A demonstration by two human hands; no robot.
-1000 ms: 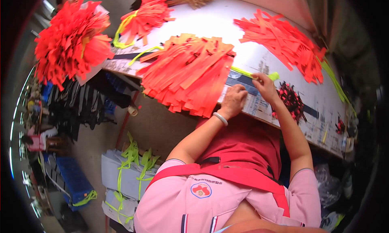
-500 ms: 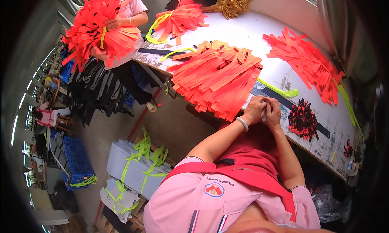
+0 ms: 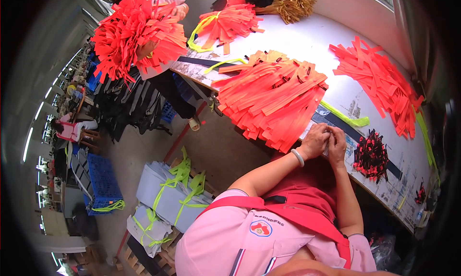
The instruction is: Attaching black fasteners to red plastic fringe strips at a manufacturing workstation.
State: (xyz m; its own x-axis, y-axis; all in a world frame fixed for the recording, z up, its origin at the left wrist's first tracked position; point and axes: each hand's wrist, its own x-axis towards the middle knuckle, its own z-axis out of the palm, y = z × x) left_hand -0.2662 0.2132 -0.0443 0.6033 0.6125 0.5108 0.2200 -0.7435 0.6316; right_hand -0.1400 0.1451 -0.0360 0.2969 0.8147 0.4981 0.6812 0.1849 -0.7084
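My left hand [image 3: 315,140] and my right hand [image 3: 337,145] meet at the table's near edge, fingertips pinched together. Whatever they hold, if anything, is too small or hidden to make out. Just left of them, a wide fan of orange-red fabric strips [image 3: 273,100] lies on the table, its lower ends hanging over the edge. Some strips carry small black pieces at their far ends. To the right of my hands sits a heap of small black and red pieces [image 3: 371,156]. A yellow-green ribbon [image 3: 343,115] lies beyond my hands.
More red strips lie at the table's right [image 3: 377,84] and in a tied bundle [image 3: 230,21] at the back. A co-worker [image 3: 165,0] at the left holds a big red bundle [image 3: 134,36]. Tied grey stacks [image 3: 168,192] and a blue crate [image 3: 103,180] stand on the floor.
The whole view has shifted, so things appear slightly farther right and lower. My hands stay together at the table edge. The co-worker's grip on the red bundle has changed, one hand now higher.
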